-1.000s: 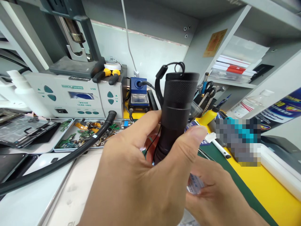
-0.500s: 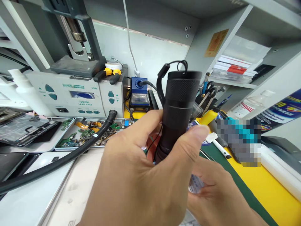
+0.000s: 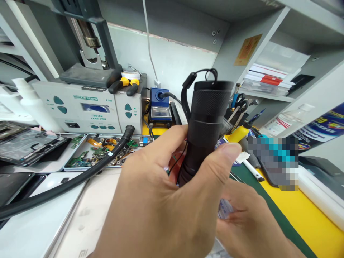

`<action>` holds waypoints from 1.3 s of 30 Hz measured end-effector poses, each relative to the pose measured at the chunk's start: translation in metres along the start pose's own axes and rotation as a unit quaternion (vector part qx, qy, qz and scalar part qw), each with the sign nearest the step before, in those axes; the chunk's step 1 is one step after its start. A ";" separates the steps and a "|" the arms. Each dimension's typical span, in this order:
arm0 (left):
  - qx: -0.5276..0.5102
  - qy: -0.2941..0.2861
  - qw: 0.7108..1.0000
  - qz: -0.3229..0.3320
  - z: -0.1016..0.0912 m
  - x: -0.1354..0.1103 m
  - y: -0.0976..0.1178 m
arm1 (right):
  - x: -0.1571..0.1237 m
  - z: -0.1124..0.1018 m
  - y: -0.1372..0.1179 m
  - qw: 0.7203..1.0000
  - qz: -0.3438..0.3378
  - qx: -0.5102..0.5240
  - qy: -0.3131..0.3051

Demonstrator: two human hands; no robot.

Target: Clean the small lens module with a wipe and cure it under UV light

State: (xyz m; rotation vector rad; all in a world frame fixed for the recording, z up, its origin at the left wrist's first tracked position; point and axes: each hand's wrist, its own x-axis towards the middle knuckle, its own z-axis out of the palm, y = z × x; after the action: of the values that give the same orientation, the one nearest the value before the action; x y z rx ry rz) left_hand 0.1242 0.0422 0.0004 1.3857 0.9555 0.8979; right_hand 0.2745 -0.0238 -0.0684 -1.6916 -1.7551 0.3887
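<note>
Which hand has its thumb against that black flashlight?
The left hand, nearer the camera, gripping the flashlight; the right hand sits lower right, against some printed material.

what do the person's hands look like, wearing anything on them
Both are bare: no glove, ring or sleeve shows on the left hand or right hand. The left thumbnail looks short and unpainted; the right fingers are mostly hidden.
</note>
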 end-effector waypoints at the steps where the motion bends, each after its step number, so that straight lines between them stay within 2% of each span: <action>1: 0.037 0.002 0.999 0.000 0.002 -0.002 0.001 | 0.000 0.000 0.000 1.000 0.004 0.002 -0.002; 4: 0.123 0.039 0.992 0.009 0.007 -0.006 0.000 | -0.001 0.000 0.000 1.000 0.005 -0.001 -0.007; 8: 0.131 0.058 0.987 0.072 0.010 -0.001 -0.011 | -0.001 0.002 0.000 1.000 0.014 0.022 0.000; 11: 0.105 0.058 0.984 0.129 0.006 0.005 -0.021 | 0.000 0.000 -0.002 0.995 0.065 0.065 0.027; 14: 0.107 0.069 0.982 0.138 0.001 0.008 -0.024 | 0.002 -0.006 -0.002 0.986 0.127 0.106 0.033; 19: 0.092 0.076 0.985 0.121 0.004 0.005 -0.020 | 0.002 -0.013 0.001 0.967 0.186 0.175 0.000; 23: 0.036 0.142 0.989 0.025 0.014 -0.005 -0.018 | 0.001 -0.015 0.000 0.949 0.226 0.219 -0.009; 25: 0.024 0.158 0.987 0.001 0.017 -0.010 -0.015 | 0.000 -0.015 0.000 0.941 0.232 0.244 -0.022; 28: 0.038 0.169 0.985 -0.003 0.018 -0.016 -0.008 | 0.000 -0.013 0.004 0.927 0.250 0.279 -0.029; 31: 0.053 0.172 0.984 0.011 0.016 -0.017 -0.006 | 0.000 -0.012 0.007 0.900 0.273 0.339 -0.025; 35: 0.093 0.174 0.980 0.014 0.007 -0.011 -0.016 | 0.001 -0.015 0.009 0.858 0.291 0.419 -0.057; 37: 0.110 0.166 0.980 0.006 0.003 -0.007 -0.022 | 0.002 -0.017 0.010 0.851 0.288 0.433 -0.082; 39: 0.104 0.135 0.985 -0.009 -0.001 -0.005 -0.024 | 0.004 -0.021 0.010 0.843 0.275 0.452 -0.091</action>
State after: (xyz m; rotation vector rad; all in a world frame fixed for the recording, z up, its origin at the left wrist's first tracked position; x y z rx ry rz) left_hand 0.1209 0.0378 -0.0230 1.4496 1.2956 1.0110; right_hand 0.2952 -0.0236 -0.0584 -1.3909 -0.8598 1.4181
